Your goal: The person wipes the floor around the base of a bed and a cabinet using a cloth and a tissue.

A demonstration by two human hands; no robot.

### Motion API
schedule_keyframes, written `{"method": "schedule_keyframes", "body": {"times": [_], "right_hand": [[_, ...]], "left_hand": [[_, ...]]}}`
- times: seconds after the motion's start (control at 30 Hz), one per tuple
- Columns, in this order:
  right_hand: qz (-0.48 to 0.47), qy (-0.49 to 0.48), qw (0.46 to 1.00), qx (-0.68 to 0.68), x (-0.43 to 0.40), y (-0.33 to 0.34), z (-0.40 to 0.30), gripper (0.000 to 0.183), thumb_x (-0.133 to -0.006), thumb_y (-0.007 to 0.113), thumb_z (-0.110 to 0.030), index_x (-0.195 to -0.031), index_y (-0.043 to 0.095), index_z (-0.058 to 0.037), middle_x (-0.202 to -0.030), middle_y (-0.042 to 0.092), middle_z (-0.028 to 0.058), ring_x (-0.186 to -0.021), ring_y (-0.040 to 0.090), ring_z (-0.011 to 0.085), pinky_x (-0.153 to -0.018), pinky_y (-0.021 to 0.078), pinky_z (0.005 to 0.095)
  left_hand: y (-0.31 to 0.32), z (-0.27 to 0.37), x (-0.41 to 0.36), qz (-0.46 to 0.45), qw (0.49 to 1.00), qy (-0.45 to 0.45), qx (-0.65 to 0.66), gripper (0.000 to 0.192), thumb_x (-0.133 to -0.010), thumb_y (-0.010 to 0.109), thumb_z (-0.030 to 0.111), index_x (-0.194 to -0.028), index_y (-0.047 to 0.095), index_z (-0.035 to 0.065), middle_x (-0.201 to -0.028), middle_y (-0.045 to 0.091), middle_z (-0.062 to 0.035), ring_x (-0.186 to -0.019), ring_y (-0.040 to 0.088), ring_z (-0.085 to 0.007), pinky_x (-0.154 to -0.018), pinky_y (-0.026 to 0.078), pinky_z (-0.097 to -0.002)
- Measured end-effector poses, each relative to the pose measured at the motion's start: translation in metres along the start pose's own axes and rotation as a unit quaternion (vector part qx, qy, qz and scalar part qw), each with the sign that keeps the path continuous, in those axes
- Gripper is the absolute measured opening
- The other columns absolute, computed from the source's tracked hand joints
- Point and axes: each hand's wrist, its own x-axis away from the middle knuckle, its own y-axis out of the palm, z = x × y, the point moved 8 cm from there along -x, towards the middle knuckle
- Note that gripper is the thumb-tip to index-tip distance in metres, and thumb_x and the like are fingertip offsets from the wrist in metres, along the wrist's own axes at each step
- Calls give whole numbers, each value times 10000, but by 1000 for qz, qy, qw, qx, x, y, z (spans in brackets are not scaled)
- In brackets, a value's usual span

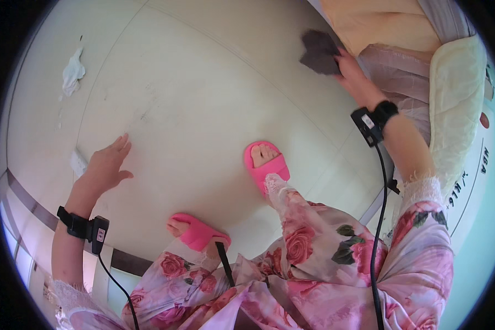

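My right hand [348, 66] grips a dark grey cloth [321, 53] at one edge. The cloth hangs out over the tiled floor [198, 95], beside the bed's fabric side; whether it touches the floor, I cannot tell. On the left, my left hand [107, 161] holds nothing, its thumb apart from the fingers, above the floor. Partly behind that wrist lies a small white object [78, 161], its kind unclear. Farther off, a crumpled white tissue or cloth [73, 73] lies on the floor. Dark smudges [144, 115] mark the tiles between my hands.
Along the right stands a bed with peach-coloured fabric [379, 20] and a cream quilted cover [456, 111]. Pink slippers [268, 165] are on my feet. Black cables [381, 214] run from both wrist devices. A dark floor border [33, 206] edges the lower left.
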Motion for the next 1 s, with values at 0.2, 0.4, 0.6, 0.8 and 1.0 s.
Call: {"method": "schedule_keyframes", "body": {"times": [0.2, 0.4, 0.6, 0.8, 1.0], "right_hand": [[243, -8, 931, 273, 38, -147, 110, 607, -816, 438, 37, -1418, 456, -30, -1243, 616, 131, -1143, 556, 253, -1022, 389, 308], [302, -104, 842, 434, 42, -26, 167, 697, -779, 534, -19, -1457, 382, -59, -1511, 272, 298, -1386, 284, 470, -1152, 203, 556], [123, -439, 788, 415, 42, 216, 63, 482, -777, 501, 38, -1248, 545, -60, -1299, 471, 227, -1177, 454, 434, -994, 362, 532], [-222, -463, 838, 186, 66, 333, 11, 412, -793, 513, 57, -1174, 631, -47, -1348, 541, 197, -1320, 460, 339, -1092, 384, 437], [54, -435, 887, 144, -5, 172, -29, 587, -742, 397, 161, -1253, 609, -36, -1365, 540, 185, -1325, 469, 325, -1121, 341, 400]], "left_hand": [[-56, 31, 5, 115, 992, -36, 34, 625, -785, 736, 116, -1352, 490, 26, -1475, 443, -121, -1332, 449, -303, -1042, 439, -396], [-62, 45, 24, 96, 992, -70, 37, 651, -789, 735, 107, -1378, 466, 40, -1476, 438, -121, -1315, 456, -326, -1067, 419, -410], [-49, 64, 7, 77, 995, -57, -8, 633, -756, 758, 159, -1324, 516, 19, -1422, 485, -176, -1301, 469, -343, -1064, 406, -413], [-50, 100, -51, 107, 994, -25, -14, 708, -742, 780, 263, -1336, 495, 5, -1471, 425, -166, -1330, 442, -315, -1093, 385, -423], [-77, 93, -107, 209, 964, -150, -62, 776, -765, 761, 282, -1388, 430, -40, -1515, 363, -179, -1394, 364, -287, -1136, 313, -419]]}}
